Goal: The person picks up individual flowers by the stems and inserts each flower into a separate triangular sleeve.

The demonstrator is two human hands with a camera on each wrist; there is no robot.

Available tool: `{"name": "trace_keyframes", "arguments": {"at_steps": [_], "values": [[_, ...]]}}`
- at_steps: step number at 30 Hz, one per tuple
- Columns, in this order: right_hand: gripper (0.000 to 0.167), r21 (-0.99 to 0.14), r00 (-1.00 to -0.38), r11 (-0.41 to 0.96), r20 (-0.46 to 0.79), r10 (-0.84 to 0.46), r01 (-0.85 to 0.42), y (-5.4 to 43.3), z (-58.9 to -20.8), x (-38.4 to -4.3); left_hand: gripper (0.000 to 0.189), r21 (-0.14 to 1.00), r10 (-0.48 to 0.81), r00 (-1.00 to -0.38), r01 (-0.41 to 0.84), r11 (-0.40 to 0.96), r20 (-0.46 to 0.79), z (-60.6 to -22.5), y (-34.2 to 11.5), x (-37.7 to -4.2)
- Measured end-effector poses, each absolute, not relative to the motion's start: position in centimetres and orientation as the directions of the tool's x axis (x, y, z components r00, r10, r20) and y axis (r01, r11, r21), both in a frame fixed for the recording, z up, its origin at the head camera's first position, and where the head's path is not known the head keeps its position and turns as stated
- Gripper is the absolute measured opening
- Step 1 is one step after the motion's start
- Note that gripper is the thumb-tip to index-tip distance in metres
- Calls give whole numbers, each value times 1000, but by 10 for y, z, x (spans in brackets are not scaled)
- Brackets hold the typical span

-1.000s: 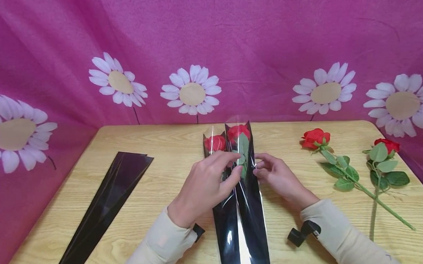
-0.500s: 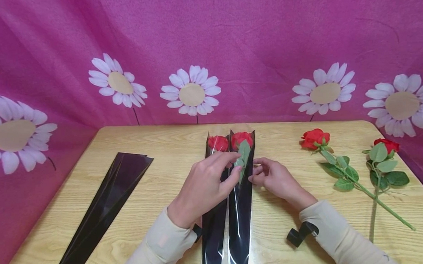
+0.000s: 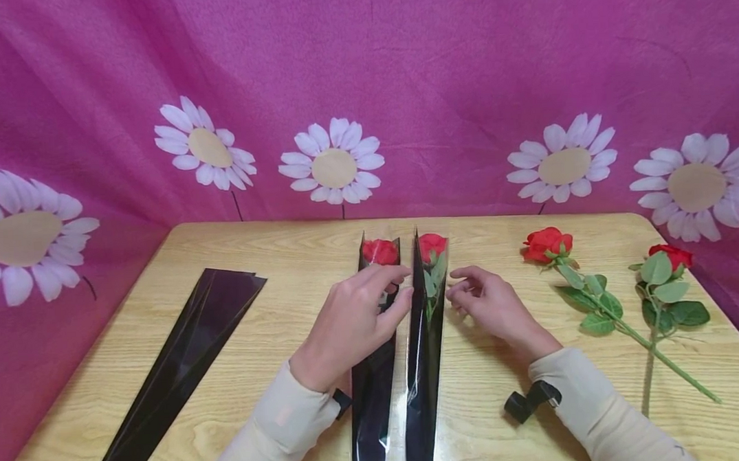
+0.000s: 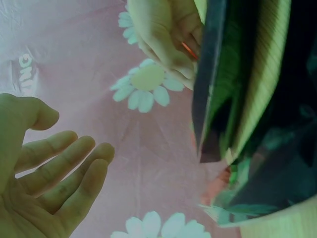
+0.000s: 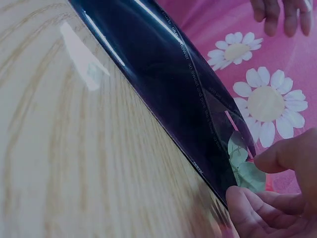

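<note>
Two red roses in black flower sleeves with clear fronts lie side by side mid-table: the left sleeved rose (image 3: 379, 251) and the right sleeved rose (image 3: 432, 247). My left hand (image 3: 354, 314) hovers over the left one; in the left wrist view its fingers are spread and hold nothing. My right hand (image 3: 490, 308) pinches the right edge of the right sleeve near the bloom. From the right wrist, that black sleeve (image 5: 163, 84) shows small printed lettering, and green leaves (image 5: 247, 171) sit between fingertips of the right hand (image 5: 277, 198).
Flat black sleeves (image 3: 177, 369) lie stacked on the left of the wooden table (image 3: 273, 290). Two loose red roses, one at the left (image 3: 548, 245) and one at the right (image 3: 670, 255), have crossing stems on the right side. A pink daisy-print cloth (image 3: 437, 83) hangs behind.
The right sleeved rose has shifted to the right and turned, so a gap now shows between the two. Both sleeves slid toward me earlier. The left hand has barely moved.
</note>
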State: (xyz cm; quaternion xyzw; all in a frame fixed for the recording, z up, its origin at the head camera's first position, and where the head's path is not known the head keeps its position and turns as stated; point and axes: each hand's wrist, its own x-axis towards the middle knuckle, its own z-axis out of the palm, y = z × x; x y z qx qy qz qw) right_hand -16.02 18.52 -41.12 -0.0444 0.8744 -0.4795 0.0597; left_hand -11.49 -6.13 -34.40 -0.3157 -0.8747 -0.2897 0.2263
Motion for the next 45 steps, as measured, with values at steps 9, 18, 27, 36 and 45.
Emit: {"name": "trace_keyframes", "arguments": {"at_steps": [9,18,27,36,45], "values": [[39,-826,-994,562,-10,-113,-55,187,-409,-158,24,444,340,-800,569,693,495,-354,-82,-135],[35,-806,-995,587,10,-104,-70,191,-408,-158,34,444,156,-938,288,849,311,-361,-141,-173],[32,-817,-993,573,-5,-115,-62,190,-409,-159,35,433,-54,-982,30,901,180,-357,-203,-184],[30,-828,-992,558,-17,-124,-55,190,-411,-162,42,445,-210,-973,-148,883,95,-369,-235,-186],[26,-818,-991,574,-45,-123,-34,191,-412,-160,55,542,-295,-955,-228,809,39,-384,-249,-185]]}}
